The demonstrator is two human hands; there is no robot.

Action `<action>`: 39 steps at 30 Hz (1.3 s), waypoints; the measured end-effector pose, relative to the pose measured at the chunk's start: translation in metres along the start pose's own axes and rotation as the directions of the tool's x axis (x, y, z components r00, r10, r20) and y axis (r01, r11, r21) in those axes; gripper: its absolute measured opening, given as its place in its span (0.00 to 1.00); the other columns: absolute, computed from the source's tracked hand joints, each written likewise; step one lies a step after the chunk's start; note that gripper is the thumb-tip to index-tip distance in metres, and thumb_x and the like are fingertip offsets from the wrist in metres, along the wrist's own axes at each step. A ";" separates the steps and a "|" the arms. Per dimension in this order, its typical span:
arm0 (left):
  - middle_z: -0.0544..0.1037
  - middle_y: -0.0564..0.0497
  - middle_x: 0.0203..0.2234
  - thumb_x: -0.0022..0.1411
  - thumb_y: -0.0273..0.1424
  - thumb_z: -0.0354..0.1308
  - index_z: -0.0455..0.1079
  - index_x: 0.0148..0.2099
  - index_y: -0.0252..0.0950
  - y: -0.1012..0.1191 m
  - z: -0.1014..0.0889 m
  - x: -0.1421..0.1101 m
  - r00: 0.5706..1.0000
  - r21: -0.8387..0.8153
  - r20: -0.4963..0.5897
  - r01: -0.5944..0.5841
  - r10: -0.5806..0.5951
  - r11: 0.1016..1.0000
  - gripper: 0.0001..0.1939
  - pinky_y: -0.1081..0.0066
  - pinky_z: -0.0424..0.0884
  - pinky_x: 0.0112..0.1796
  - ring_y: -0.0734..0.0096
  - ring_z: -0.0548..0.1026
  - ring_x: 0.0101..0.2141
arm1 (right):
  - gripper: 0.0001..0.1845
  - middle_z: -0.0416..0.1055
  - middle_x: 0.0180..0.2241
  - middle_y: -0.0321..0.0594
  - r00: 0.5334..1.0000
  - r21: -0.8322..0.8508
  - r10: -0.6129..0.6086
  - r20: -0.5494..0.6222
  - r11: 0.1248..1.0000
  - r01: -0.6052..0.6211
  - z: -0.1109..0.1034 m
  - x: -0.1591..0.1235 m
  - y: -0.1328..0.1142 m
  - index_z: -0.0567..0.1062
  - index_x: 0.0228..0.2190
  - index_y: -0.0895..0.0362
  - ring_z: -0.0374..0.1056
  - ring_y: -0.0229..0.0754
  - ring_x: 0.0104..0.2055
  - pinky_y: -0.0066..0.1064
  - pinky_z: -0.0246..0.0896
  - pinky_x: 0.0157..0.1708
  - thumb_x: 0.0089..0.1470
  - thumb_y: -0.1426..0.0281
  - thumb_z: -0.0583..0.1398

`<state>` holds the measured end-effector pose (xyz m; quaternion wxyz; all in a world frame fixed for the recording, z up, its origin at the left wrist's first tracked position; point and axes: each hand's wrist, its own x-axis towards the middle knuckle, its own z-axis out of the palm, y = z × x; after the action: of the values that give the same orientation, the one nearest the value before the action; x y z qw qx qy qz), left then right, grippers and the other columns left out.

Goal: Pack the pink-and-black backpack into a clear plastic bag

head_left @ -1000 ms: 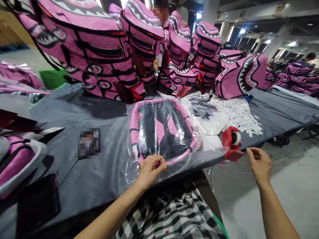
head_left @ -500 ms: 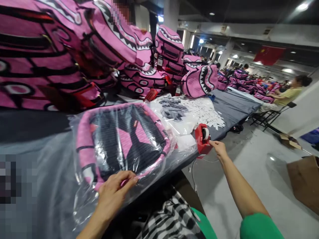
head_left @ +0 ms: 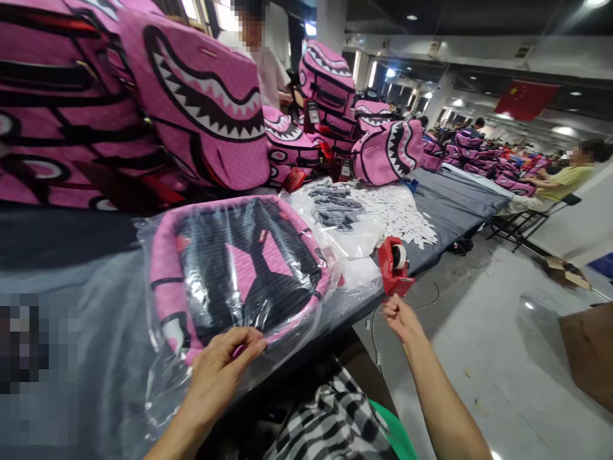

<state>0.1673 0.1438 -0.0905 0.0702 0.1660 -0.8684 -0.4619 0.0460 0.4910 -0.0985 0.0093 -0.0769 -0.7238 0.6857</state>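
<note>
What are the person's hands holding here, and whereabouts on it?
The left hand presses on the near edge of the bagged backpack, fingers on the plastic. The right hand is pinched just below the red tape dispenser; any tape in it is too thin to see.

I am in a large factory packing hall. From nine to twelve o'clock, pink shark-mouth fabric backpacks (head_left: 205, 108) stand heaped on my long grey-covered table (head_left: 450, 204); one pink backpack sealed in a clear plastic bag (head_left: 239, 268) lies at eleven. A red tape dispenser (head_left: 393, 266) sits at the table edge at one o'clock, behind it a scatter of small white paper tags (head_left: 402, 217). Toward two o'clock, more tables carry pink bags, with a seated person in a yellow shirt (head_left: 558, 182). Bare concrete floor (head_left: 502, 358), ceiling lights and a red flag (head_left: 524, 99) complete it.
</note>
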 end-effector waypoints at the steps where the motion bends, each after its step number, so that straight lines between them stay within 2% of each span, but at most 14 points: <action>1: 0.81 0.51 0.29 0.46 0.54 0.58 0.72 0.22 0.42 0.004 -0.001 -0.001 0.999 -0.026 0.030 0.038 -0.038 0.999 0.20 0.56 0.66 0.45 0.55 0.74 0.38 | 0.35 0.39 0.18 0.24 0.995 0.071 0.020 0.100 0.997 -0.027 0.009 -0.007 -0.008 0.48 0.22 0.51 0.35 0.31 0.20 0.25 0.39 0.18 0.39 0.41 0.62; 5: 0.79 0.50 0.28 0.47 0.49 0.56 0.68 0.22 0.41 0.021 -0.003 -0.003 0.995 -0.065 0.079 0.069 -0.064 0.995 0.17 0.55 0.63 0.46 0.56 0.72 0.37 | 0.27 0.37 0.17 0.24 0.870 0.446 -0.221 0.441 0.895 0.002 0.027 -0.018 -0.075 0.50 0.23 0.52 0.31 0.32 0.18 0.26 0.36 0.17 0.58 0.55 0.61; 7: 0.79 0.50 0.29 0.48 0.46 0.55 0.66 0.22 0.41 0.027 -0.004 -0.003 0.994 -0.050 0.079 0.081 -0.077 0.995 0.15 0.55 0.63 0.46 0.56 0.72 0.37 | 0.21 0.46 0.17 0.25 0.621 0.356 -0.376 0.688 0.920 0.162 0.042 -0.008 -0.113 0.58 0.25 0.53 0.41 0.32 0.18 0.26 0.42 0.19 0.61 0.58 0.61; 10: 0.81 0.49 0.32 0.48 0.44 0.55 0.66 0.22 0.40 0.031 -0.005 -0.003 0.993 -0.027 0.077 0.096 -0.094 0.995 0.13 0.55 0.62 0.47 0.57 0.72 0.39 | 0.14 0.60 0.24 0.30 0.045 0.042 -0.089 0.995 0.785 0.618 0.091 0.012 -0.145 0.68 0.29 0.55 0.53 0.33 0.25 0.27 0.49 0.27 0.61 0.61 0.62; 11: 0.81 0.49 0.33 0.48 0.44 0.54 0.66 0.23 0.40 0.032 -0.005 -0.004 0.992 -0.024 0.080 0.097 -0.095 0.995 0.13 0.55 0.62 0.48 0.57 0.72 0.39 | 0.12 0.61 0.24 0.29 -0.067 0.024 0.039 0.997 0.668 0.744 0.112 0.016 -0.147 0.70 0.30 0.55 0.54 0.32 0.26 0.27 0.48 0.28 0.62 0.62 0.62; 13: 0.81 0.48 0.34 0.49 0.44 0.54 0.66 0.23 0.40 0.031 -0.004 -0.004 0.992 -0.015 0.088 0.092 -0.090 0.996 0.13 0.54 0.62 0.48 0.56 0.72 0.40 | 0.07 0.65 0.25 0.29 -0.151 0.044 0.222 0.963 0.424 0.905 0.151 0.022 -0.141 0.72 0.32 0.54 0.56 0.32 0.26 0.27 0.45 0.28 0.61 0.66 0.62; 16: 0.81 0.48 0.34 0.50 0.44 0.54 0.68 0.25 0.40 0.029 -0.003 -0.004 0.991 0.007 0.099 0.089 -0.090 0.996 0.13 0.52 0.62 0.50 0.55 0.72 0.40 | 0.07 0.71 0.28 0.30 -0.088 0.035 0.318 0.944 0.168 0.985 0.186 0.030 -0.126 0.74 0.34 0.52 0.59 0.34 0.28 0.29 0.41 0.28 0.57 0.65 0.67; 20: 0.80 0.48 0.33 0.51 0.43 0.53 0.67 0.26 0.40 0.026 -0.004 -0.002 0.990 0.022 0.107 0.089 -0.091 0.996 0.12 0.50 0.62 0.51 0.56 0.72 0.40 | 0.19 0.70 0.26 0.31 0.277 -0.298 0.199 0.940 0.084 0.951 0.178 0.043 -0.123 0.73 0.36 0.53 0.59 0.37 0.27 0.31 0.40 0.28 0.50 0.57 0.71; 22: 0.79 0.48 0.32 0.52 0.42 0.53 0.66 0.26 0.40 0.028 -0.003 -0.001 0.990 0.032 0.108 0.090 -0.093 0.995 0.12 0.51 0.62 0.50 0.56 0.71 0.40 | 0.16 0.71 0.28 0.32 0.373 -0.382 0.086 0.924 0.148 0.912 0.161 0.041 -0.123 0.71 0.32 0.55 0.60 0.36 0.27 0.30 0.42 0.28 0.54 0.59 0.70; 27: 0.79 0.48 0.36 0.59 0.40 0.53 0.66 0.29 0.39 0.032 -0.003 -0.007 0.988 0.107 0.131 0.066 -0.080 0.992 0.11 0.50 0.62 0.52 0.57 0.71 0.42 | 0.23 0.75 0.37 0.37 0.166 -0.170 0.033 0.985 0.143 0.975 0.141 0.014 -0.095 0.73 0.36 0.56 0.68 0.39 0.35 0.31 0.42 0.28 0.50 0.53 0.71; 32: 0.77 0.52 0.56 0.64 0.41 0.58 0.73 0.39 0.43 0.011 -0.026 -0.035 0.984 0.299 0.028 -0.178 0.178 0.937 0.08 0.40 0.50 0.63 0.48 0.62 0.64 | 0.29 0.77 0.38 0.39 0.258 -0.267 0.173 0.950 0.028 0.963 0.159 0.009 -0.075 0.73 0.35 0.56 0.73 0.46 0.38 0.34 0.37 0.27 0.44 0.46 0.72; 35: 0.78 0.51 0.56 0.65 0.39 0.59 0.74 0.36 0.44 -0.007 -0.044 -0.046 0.987 0.393 -0.064 -0.114 0.150 0.912 0.07 0.36 0.50 0.62 0.45 0.62 0.64 | 0.31 0.77 0.37 0.39 0.284 -0.290 0.179 0.942 0.009 0.957 0.166 0.013 -0.077 0.73 0.34 0.56 0.73 0.48 0.38 0.35 0.35 0.27 0.41 0.45 0.72; 37: 0.78 0.50 0.55 0.64 0.38 0.60 0.75 0.36 0.44 -0.014 -0.051 -0.046 0.993 0.366 -0.085 -0.043 0.079 0.930 0.06 0.37 0.53 0.61 0.46 0.64 0.62 | 0.31 0.77 0.35 0.39 0.285 -0.298 0.140 0.948 0.081 0.951 0.161 0.014 -0.080 0.72 0.34 0.56 0.72 0.47 0.36 0.34 0.37 0.27 0.39 0.47 0.74; 39: 0.77 0.49 0.55 0.64 0.37 0.60 0.76 0.36 0.43 -0.017 -0.052 -0.041 0.997 0.309 -0.079 0.007 0.019 0.951 0.06 0.39 0.55 0.61 0.49 0.65 0.61 | 0.29 0.76 0.35 0.38 0.252 -0.242 0.009 0.968 0.305 0.921 0.142 0.015 -0.081 0.73 0.35 0.55 0.70 0.44 0.35 0.32 0.46 0.28 0.40 0.49 0.74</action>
<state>0.2236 0.1091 -0.0737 0.0800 0.1909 -0.9269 -0.3132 0.0065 0.3482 -0.0274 -0.1438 0.5458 -0.8147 0.1327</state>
